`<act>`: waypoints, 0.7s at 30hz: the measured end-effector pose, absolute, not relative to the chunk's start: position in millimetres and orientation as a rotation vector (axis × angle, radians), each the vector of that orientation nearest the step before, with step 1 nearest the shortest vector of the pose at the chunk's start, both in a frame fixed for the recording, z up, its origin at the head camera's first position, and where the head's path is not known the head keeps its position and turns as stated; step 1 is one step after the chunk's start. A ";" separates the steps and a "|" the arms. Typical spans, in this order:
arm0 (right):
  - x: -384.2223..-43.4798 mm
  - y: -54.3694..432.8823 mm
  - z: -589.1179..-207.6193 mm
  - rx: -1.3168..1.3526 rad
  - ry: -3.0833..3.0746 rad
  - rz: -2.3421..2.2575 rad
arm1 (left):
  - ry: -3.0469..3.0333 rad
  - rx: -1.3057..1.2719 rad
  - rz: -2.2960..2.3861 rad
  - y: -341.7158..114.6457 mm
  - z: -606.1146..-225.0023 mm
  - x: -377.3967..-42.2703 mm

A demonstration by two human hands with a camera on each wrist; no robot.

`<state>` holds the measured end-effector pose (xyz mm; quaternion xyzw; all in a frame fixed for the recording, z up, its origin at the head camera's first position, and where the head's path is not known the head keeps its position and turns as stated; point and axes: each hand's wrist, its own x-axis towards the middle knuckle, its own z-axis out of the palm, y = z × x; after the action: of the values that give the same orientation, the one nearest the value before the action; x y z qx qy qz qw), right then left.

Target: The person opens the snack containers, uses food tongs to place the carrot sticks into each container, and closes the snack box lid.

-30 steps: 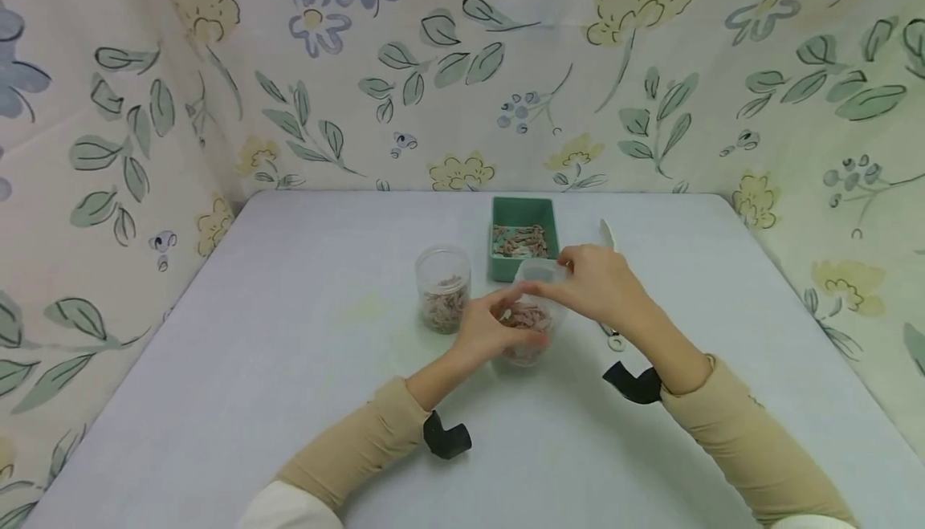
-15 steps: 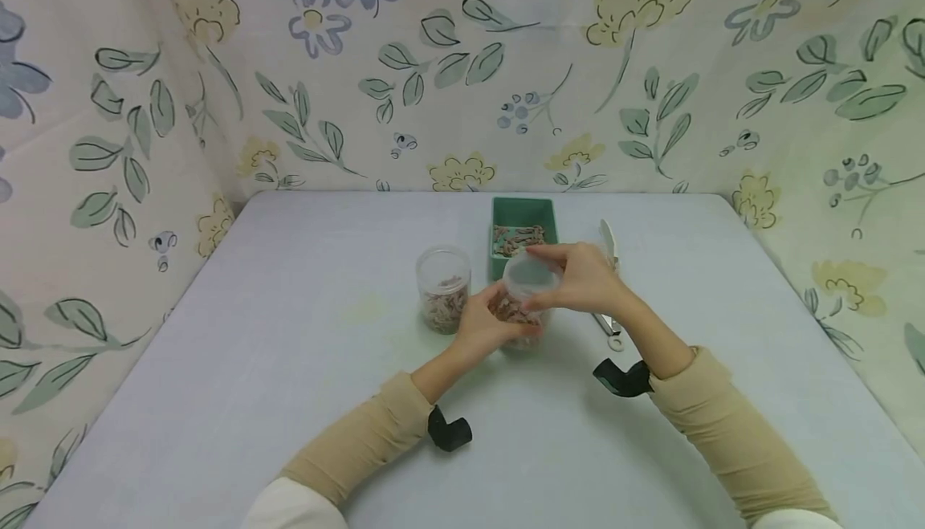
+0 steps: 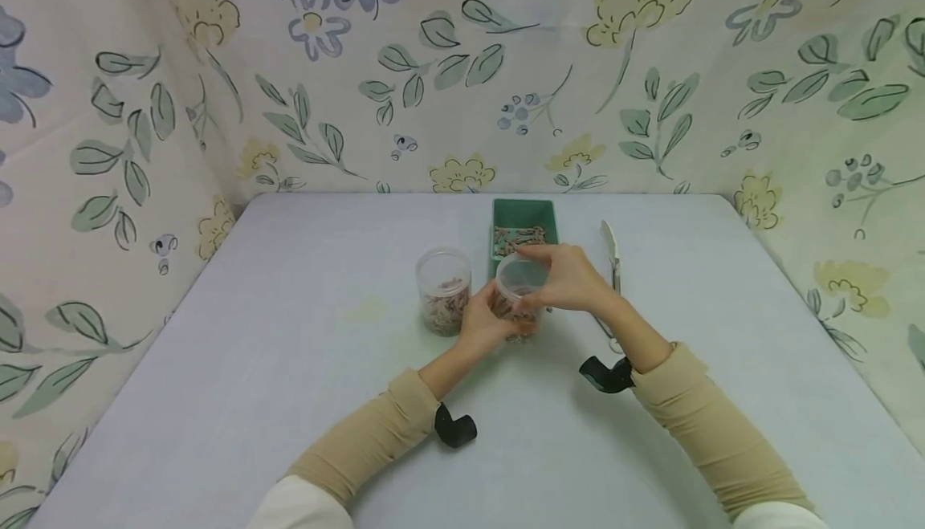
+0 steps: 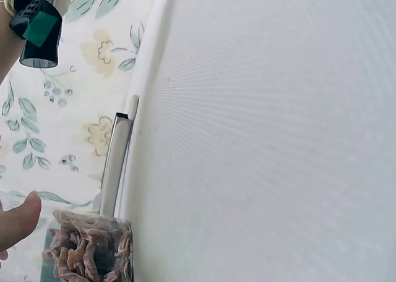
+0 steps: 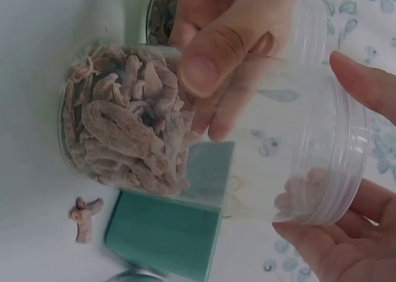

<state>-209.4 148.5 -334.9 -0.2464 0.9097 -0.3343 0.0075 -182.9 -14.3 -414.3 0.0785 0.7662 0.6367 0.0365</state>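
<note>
A clear plastic jar (image 5: 124,121), partly filled with brownish, shrivelled dried strips, stands upright near the middle of the table. My left hand (image 3: 482,324) grips its side, with the thumb across the wall in the right wrist view. Over the mouth sits a clear round lid (image 5: 337,158). My right hand (image 3: 567,278) holds this lid by its edge, thumb on one side and fingers on the other. A second clear jar (image 3: 443,296) with similar strips is just left of my left hand, uncapped.
Behind the jar is a green rectangular tray (image 3: 523,212) with more strips. A small loose strip (image 5: 85,219) lies on the table by the jar. To the right lies a slim, long utensil (image 3: 613,256) with a pale tip and a ring at its near end.
My right hand has moved left with the lid, bringing it from beside the jar's mouth onto the rim. The jar has shifted slightly away from me, with my left hand still around it.
</note>
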 end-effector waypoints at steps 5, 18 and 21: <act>-212.1 151.7 -334.3 -0.716 2.807 -1.017 | 2.357 0.214 1.931 -13.4 -414.4 -183.3; -210.5 162.8 -337.0 -0.844 2.712 -1.047 | 2.360 0.104 1.752 -19.3 -412.0 -178.9; -205.5 173.4 -332.8 -0.769 2.743 -1.084 | 2.341 0.045 1.625 -27.7 -406.2 -167.1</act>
<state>-205.5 173.4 -332.8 -0.2521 0.8989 -0.3552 0.0467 -167.1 -27.7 -406.2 0.0155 0.8126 0.5643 0.1453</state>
